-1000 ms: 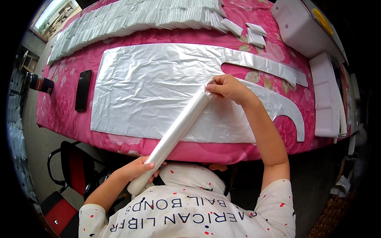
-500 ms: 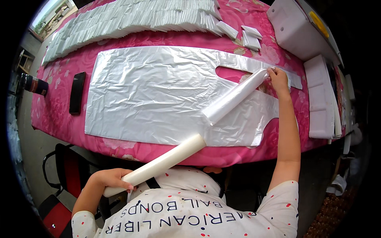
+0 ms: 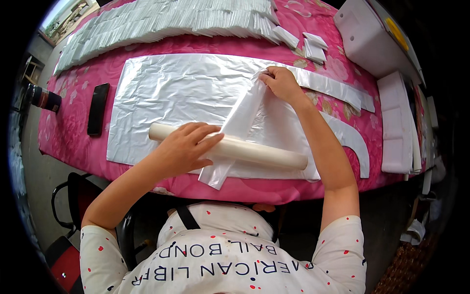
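A large stack of silvery-white plastic vest bags (image 3: 161,108) lies flat on the table, its handle ends to the right. Across its near part rests a cream-white roll or tube (image 3: 264,153), tilted slightly down to the right. My left hand (image 3: 183,147) is over the left half of this tube, fingers apart and stretched out, touching or just above it. Near the stack's far edge, my right hand (image 3: 281,83) pinches a thin plastic bag (image 3: 247,105). That bag slants down from my fingers toward the tube, and its loose end shows on the near side.
Rows of folded white bags (image 3: 166,22) fill the far side, with a few loose packets (image 3: 314,47) beside them. A black phone (image 3: 98,109) and a dark jar (image 3: 45,99) are at left. White foam boxes (image 3: 394,122) stand at right. A pink floral cloth (image 3: 274,192) covers the table.
My left hand has brought the tube from my lap onto the bags, and its fingers have spread. My right hand has moved left, drawing the thin plastic across and unfolding it.
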